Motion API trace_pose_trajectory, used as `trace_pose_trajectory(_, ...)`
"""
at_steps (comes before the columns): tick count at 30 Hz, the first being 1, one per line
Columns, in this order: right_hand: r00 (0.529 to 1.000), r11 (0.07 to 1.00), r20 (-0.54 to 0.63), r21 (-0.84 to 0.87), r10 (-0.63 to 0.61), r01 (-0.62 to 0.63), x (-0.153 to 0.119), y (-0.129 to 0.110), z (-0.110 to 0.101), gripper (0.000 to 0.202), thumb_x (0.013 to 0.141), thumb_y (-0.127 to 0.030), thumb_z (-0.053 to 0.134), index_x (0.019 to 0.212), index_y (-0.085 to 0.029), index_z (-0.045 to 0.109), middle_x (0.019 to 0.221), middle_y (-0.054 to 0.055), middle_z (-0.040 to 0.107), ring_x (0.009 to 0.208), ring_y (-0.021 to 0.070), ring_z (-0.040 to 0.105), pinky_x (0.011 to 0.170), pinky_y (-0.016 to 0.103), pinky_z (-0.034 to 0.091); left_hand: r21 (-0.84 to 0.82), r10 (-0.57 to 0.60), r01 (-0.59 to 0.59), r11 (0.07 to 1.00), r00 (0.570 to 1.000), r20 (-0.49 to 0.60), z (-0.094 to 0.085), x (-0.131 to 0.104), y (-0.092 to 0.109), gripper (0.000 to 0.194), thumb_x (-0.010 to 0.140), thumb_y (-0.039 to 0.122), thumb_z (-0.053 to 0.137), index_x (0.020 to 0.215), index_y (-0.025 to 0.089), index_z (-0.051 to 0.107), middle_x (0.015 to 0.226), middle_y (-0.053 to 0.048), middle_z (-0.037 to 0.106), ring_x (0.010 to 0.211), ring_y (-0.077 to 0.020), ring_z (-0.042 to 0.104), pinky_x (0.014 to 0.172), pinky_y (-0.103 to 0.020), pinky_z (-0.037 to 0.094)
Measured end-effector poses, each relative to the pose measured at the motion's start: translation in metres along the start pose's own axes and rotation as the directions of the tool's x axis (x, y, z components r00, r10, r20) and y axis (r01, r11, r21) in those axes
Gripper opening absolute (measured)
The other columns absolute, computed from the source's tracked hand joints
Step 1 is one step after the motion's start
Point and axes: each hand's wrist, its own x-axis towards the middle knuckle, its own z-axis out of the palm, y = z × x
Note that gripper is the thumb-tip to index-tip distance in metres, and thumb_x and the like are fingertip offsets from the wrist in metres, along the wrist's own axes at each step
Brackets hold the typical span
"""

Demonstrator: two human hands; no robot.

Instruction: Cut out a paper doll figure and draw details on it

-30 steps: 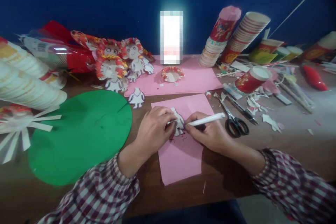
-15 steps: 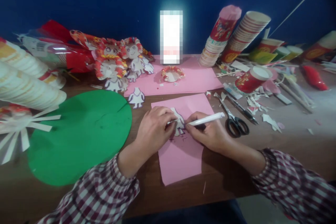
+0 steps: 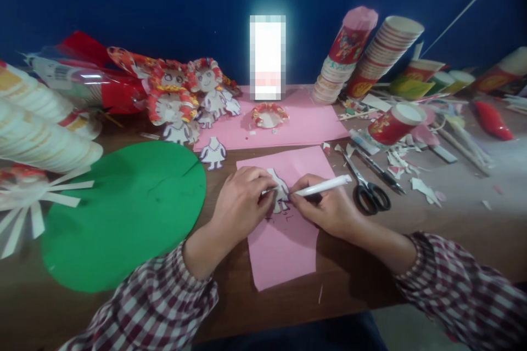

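A white paper figure (image 3: 280, 191) with a dark outline lies on a pink sheet (image 3: 284, 255), which bears a few dark marks just below it. My left hand (image 3: 242, 197) pinches the figure's left side, its fingers bent over part of it. In my right hand (image 3: 325, 205) is a white marker (image 3: 325, 186), whose tip end is at the figure's right edge; the tip itself is hidden by my fingers. Another outlined paper figure (image 3: 213, 153) lies on the table, up and left of my hands.
Black-handled scissors (image 3: 371, 198), a pen (image 3: 385, 174) and paper scraps lie to the right. A green oval (image 3: 127, 214) is at the left. Behind stand paper dolls (image 3: 173, 104), a ring (image 3: 269, 116) on pink paper, a bright screen (image 3: 267, 57) and stacked cups (image 3: 387, 49).
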Motion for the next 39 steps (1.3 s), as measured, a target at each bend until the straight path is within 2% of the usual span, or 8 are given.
trace_pose_trajectory(14,1.000,0.999,-0.012,0.042,-0.017,0.018,-0.0005,0.0007,0.0005,0.006,0.083,-0.020,0.057,0.080,-0.015,0.059,0.065,0.000,0.058,0.057,0.0096,0.050,0.050,0.020,0.039,0.006,0.000,0.000,1.000,1.000,0.004,0.0009,0.0000,-0.0005,0.011,0.081,0.019,0.060,0.090,0.022,0.067,0.099,-0.004,0.066,0.094,-0.0210,0.059,0.081,-0.037,0.047)
trace_pose_trajectory(39,0.998,0.998,0.005,0.004,-0.059,0.059,0.0006,-0.0001,0.0003,0.006,0.084,-0.020,0.058,0.081,-0.015,0.060,0.069,0.001,0.061,0.062,0.0108,0.054,0.055,0.021,0.043,-0.009,-0.013,0.014,1.000,1.000,0.019,0.0004,0.0000,-0.0010,0.012,0.080,0.021,0.063,0.091,0.023,0.067,0.099,-0.003,0.065,0.093,-0.0201,0.058,0.082,-0.037,0.047)
